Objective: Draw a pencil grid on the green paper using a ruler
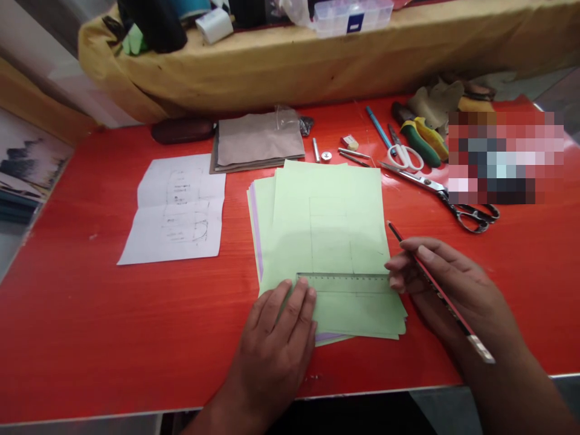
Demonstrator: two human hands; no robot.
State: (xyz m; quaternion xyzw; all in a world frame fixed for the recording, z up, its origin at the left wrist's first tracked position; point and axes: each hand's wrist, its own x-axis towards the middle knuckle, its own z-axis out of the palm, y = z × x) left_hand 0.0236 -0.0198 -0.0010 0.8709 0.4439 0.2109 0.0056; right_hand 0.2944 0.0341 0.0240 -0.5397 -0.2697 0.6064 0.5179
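Centrally, green paper sheets [326, 229] were stacked near the red table's [90, 290] front edge: a clear ruler [344, 283] was pressed down by the flat left hand [272, 344] (fingers spread), and a pencil [446, 305] was gripped by the right hand [448, 284] — just beside the ruler.

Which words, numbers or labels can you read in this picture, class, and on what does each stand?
Nothing can be read with certainty.
Clear plastic ruler: numbers too small to read.
White paper sheet with pencil sketches: notes too faint to read.
Blue label on clear plastic compartment box: too small to read.
Red-and-black pencil: no lettering can be made out.
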